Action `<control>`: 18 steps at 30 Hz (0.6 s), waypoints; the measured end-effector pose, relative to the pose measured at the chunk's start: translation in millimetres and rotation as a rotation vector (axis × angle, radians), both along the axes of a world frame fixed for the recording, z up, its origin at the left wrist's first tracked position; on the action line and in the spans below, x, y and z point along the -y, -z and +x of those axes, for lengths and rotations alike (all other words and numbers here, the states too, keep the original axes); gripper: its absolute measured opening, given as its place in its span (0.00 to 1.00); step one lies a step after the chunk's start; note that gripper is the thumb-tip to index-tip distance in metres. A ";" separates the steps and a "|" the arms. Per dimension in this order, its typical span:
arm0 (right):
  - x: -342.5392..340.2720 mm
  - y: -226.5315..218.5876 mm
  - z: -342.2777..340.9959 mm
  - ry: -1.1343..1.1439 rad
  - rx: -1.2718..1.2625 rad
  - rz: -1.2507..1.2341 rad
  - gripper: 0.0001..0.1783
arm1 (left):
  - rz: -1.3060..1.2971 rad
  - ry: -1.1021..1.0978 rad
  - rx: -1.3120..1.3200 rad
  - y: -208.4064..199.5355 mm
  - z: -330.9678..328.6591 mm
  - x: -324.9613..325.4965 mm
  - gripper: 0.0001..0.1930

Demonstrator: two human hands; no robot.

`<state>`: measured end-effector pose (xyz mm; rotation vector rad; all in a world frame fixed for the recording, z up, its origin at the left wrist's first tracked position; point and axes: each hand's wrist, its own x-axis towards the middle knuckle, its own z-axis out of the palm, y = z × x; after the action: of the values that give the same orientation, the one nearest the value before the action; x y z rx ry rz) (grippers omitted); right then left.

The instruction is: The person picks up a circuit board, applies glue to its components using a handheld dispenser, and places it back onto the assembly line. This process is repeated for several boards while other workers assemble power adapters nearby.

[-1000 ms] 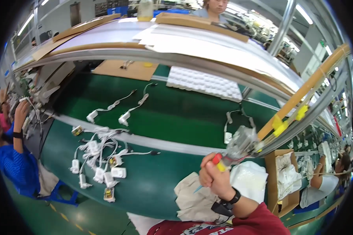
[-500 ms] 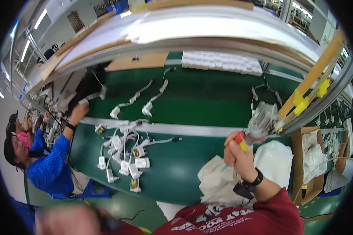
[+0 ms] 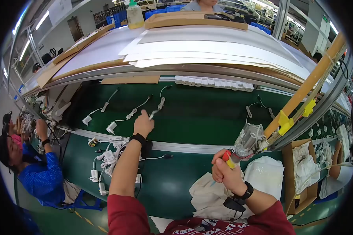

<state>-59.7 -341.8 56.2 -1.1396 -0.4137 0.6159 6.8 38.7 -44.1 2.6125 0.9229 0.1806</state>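
My left hand (image 3: 144, 124) reaches out over the green conveyor belt (image 3: 192, 117). Its fingers are closed at the plug end of a white corded power adapter (image 3: 161, 103); the hand hides most of the plug. At the right, my right hand (image 3: 226, 174) grips a slim tool with a red and yellow handle (image 3: 229, 159); a thin blue tip shows below the fist. A plastic-wrapped device (image 3: 249, 141) hangs just above that hand. Two more white adapters, a nearer one (image 3: 111, 127) and a farther-left one (image 3: 87, 119), lie on the belt with their cords stretched out.
Several tangled white adapters (image 3: 108, 158) lie on the green table near my left forearm. Beige cloth (image 3: 208, 196), a white plastic bag (image 3: 264, 176) and a cardboard box (image 3: 289, 176) are at the right. A metal-framed shelf (image 3: 184, 70) spans above. A co-worker in blue (image 3: 41, 174) sits left.
My left hand has gone from the lower left out to the belt and closed on an adapter. My right hand still grips the tool. The co-worker's arm has drawn back from the belt.
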 end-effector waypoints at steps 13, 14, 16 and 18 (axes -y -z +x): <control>-25.7 -3.7 44.3 0.041 0.006 0.109 0.11 | -1.787 0.117 0.187 -3.6 -158.9 216.1 0.16; -29.4 -5.4 40.7 0.046 -0.030 0.079 0.11 | -1.818 0.083 0.161 -3.0 -169.6 225.9 0.16; -38.2 -7.9 37.7 0.013 0.071 0.119 0.11 | -1.808 0.186 0.275 -3.3 -175.7 236.8 0.17; -40.6 -1.7 35.7 -0.012 0.067 0.113 0.11 | -1.810 0.227 0.335 -1.3 -176.1 241.8 0.17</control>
<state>-24.1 -301.2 57.8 -1.0519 -0.5068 0.5593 -169.3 -203.2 -42.9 0.9075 0.2689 -0.2102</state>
